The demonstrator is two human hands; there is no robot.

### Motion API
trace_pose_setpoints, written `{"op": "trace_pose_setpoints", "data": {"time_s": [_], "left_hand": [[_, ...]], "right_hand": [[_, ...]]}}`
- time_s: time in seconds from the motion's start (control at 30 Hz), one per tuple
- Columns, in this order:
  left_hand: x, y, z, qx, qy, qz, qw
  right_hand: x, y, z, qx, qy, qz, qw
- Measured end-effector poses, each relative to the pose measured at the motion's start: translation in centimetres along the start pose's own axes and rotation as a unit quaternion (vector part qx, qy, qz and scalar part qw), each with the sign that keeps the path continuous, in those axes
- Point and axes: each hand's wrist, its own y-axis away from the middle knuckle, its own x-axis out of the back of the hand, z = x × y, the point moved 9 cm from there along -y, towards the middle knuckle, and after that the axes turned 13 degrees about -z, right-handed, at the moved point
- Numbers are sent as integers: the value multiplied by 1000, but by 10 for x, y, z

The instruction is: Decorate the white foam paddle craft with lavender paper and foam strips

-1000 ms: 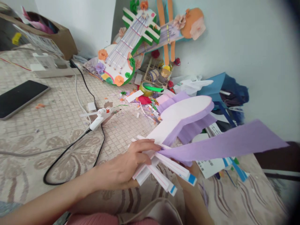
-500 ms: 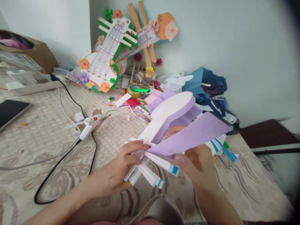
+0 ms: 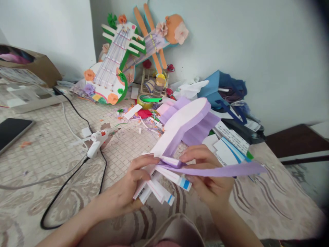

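Observation:
Between my hands is a white cardboard instrument shape (image 3: 180, 120) with a long neck, its edge covered in purple paper. White strips with blue ends (image 3: 171, 176) fan out at its near end. My left hand (image 3: 140, 176) is closed around that end, thumb and fingers on the strips. A loose purple paper strip (image 3: 221, 171) runs out to the right from the shape's side. My right hand (image 3: 209, 168) pinches this strip close to one short white strip, which has purple paper along its edge. Part of the right fingers is hidden behind the strip.
A white glue gun (image 3: 97, 142) with its cord lies left of my hands, and a phone (image 3: 14, 132) at the far left. Behind stand a decorated paper guitar (image 3: 110, 61), a tape roll (image 3: 144, 102) and paper scraps. A blue bag (image 3: 218, 87) and printed card (image 3: 227, 145) lie right.
My right hand has moved up and inward, its fingers now at the short white strip. The purple strip has turned from broad side to edge-on and lies lower. The left hand keeps its hold.

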Motion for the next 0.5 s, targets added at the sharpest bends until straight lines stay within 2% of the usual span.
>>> {"op": "trace_pose_setpoints", "data": {"time_s": [0.23,0.4,0.5], "left_hand": [[-1,5,-3,5,-5,10,1000],[3,3,-1,4,-7,22,1000],[5,0,0,10,-2,19,1000]], "right_hand": [[4,4,-7,21,42,56,997],[-1,9,-7,-3,47,32,998],[-2,13,-8,-14,85,37,996]]}}
